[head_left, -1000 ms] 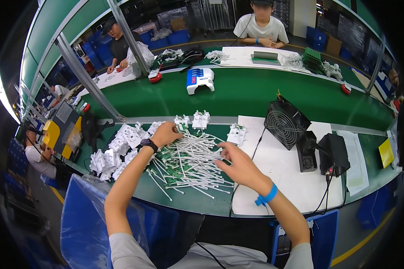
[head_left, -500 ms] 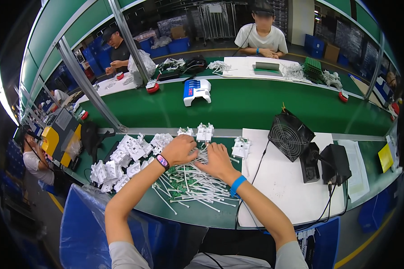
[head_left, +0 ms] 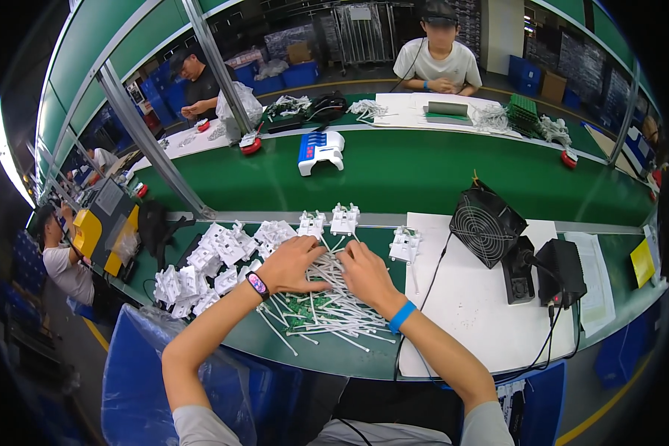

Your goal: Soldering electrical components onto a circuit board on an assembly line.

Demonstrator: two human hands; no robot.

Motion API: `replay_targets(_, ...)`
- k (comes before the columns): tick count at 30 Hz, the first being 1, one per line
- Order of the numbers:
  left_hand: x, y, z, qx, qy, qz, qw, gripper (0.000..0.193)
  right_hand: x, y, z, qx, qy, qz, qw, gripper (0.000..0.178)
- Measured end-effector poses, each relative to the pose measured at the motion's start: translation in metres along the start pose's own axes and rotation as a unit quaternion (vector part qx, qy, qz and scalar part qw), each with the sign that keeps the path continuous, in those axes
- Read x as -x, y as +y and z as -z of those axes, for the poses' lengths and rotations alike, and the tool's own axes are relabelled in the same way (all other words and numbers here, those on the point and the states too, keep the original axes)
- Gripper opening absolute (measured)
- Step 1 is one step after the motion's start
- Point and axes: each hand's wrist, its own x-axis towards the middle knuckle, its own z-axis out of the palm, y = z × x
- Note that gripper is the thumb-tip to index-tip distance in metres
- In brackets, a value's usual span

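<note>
A heap of thin white leads with green circuit boards [head_left: 331,312] lies in front of me on the green bench. Over the heap's left side is my left hand [head_left: 296,265], its thumb held away from the fingers and nothing visible in its grasp. On the far right part of the heap, my right hand [head_left: 369,276] has its fingers bent down among the leads; what they pinch is hidden. Just beyond my fingers stand two white plastic housings, a left one [head_left: 311,224] and a right one [head_left: 344,218]. Another white housing [head_left: 404,244] sits right of my right hand.
Several white housings [head_left: 219,249] are piled at the left. A black fan [head_left: 487,227] and a black power box [head_left: 560,273] with cables stand on a white sheet [head_left: 453,327] at right. A blue-and-white device [head_left: 321,153] rests on the green belt; co-workers sit beyond and at left.
My left hand has drawn back toward me, uncovering more of the left housing. My right hand has come slightly nearer, its fingers more bent. The whole view has shifted a little.
</note>
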Motion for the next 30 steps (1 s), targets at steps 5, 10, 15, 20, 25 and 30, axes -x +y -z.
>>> replay_targets(5,0.013,0.009,-0.008,-0.014,-0.059,-0.035,0.998,0.111,0.023,-0.014,0.009,-0.017,-0.056,-0.004,0.998,0.052)
replay_targets(10,0.022,0.015,-0.014,-0.039,-0.058,-0.045,0.996,0.132,0.039,-0.023,0.006,-0.002,-0.117,-0.009,0.993,0.106)
replay_targets(15,0.023,0.018,-0.01,-0.039,-0.076,-0.051,0.995,0.139,0.041,-0.024,0.014,0.022,-0.156,0.008,0.988,0.132)
replay_targets(20,0.022,0.022,-0.014,-0.041,-0.08,-0.033,0.995,0.141,0.043,-0.025,0.018,0.012,-0.201,0.018,0.979,0.145)
replay_targets(25,0.02,0.017,-0.018,-0.029,-0.068,-0.022,0.997,0.142,0.042,-0.046,0.034,0.004,-0.221,0.031,0.975,0.151)
replay_targets(30,0.017,0.018,-0.021,-0.032,-0.09,-0.017,0.995,0.138,0.055,-0.045,0.023,0.037,-0.226,0.029,0.973,0.13)
